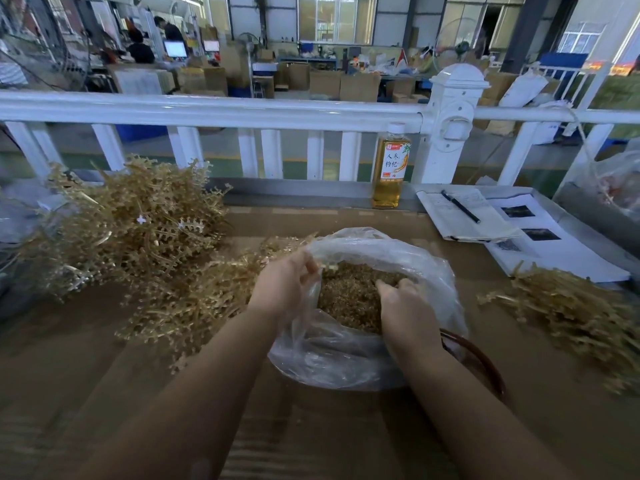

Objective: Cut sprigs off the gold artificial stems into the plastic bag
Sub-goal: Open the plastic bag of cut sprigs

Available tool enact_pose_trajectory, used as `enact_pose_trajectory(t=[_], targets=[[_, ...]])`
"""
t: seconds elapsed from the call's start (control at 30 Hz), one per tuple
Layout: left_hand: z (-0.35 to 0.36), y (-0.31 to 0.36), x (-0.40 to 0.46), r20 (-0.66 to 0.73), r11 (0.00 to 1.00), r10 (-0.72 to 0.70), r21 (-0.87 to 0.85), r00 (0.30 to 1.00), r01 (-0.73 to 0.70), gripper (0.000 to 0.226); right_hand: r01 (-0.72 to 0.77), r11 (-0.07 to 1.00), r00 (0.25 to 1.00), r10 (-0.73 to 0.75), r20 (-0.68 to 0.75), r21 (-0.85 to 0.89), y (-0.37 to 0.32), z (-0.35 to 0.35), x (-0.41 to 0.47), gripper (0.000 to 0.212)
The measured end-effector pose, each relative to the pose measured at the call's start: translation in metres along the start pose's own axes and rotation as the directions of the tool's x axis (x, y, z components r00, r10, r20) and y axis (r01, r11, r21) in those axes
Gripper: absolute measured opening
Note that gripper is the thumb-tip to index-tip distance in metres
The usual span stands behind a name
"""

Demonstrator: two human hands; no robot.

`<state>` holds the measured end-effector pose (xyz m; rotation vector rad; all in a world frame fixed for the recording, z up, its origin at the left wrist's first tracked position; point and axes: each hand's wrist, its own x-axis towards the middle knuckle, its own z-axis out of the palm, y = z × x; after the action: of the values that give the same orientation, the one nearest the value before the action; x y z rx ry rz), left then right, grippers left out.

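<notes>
A clear plastic bag (349, 355) sits in the middle of the brown table, filled with small gold cut sprigs (349, 292). My left hand (285, 284) grips the bag's left rim, with the film bunched under its fingers. My right hand (403, 303) reaches into the bag from the right, fingers curled down into the sprigs; whether it holds anything is hidden. A big heap of gold artificial stems (138, 226) lies at the left, spilling toward the bag. No cutting tool shows.
A smaller pile of gold stems (578, 313) lies at the right. A bottle of amber drink (388, 171) stands by the white railing (242, 110). A notebook with a pen (460, 206) and printed sheets (540, 244) lie at the back right. A dark round rim (481, 362) shows under the bag.
</notes>
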<state>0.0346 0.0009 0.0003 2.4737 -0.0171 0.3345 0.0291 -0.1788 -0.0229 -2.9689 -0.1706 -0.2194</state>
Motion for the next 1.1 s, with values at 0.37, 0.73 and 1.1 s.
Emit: enact_pose_trajectory(t=[0.37, 0.73, 1.1], targets=[[-0.001, -0.010, 0.014, -0.017, 0.962, 0.091, 0.259, 0.996, -0.083, 0.037, -0.201, 0.979, 0.978, 0.203, 0.052, -0.042, 0.023, -0.035, -0.024, 0.022], [-0.030, -0.009, 0.031, -0.228, 0.951, 0.026, 0.305, 0.973, 0.046, 0.023, -0.077, 0.974, 0.915, 0.153, 0.373, -0.211, 0.037, -0.051, -0.037, 0.047], [-0.053, 0.013, 0.031, -0.045, 0.467, -0.414, -0.868, 0.909, 0.169, 0.013, -0.149, 0.759, 0.980, 0.027, 0.199, 0.633, 0.031, -0.059, -0.027, 0.009]])
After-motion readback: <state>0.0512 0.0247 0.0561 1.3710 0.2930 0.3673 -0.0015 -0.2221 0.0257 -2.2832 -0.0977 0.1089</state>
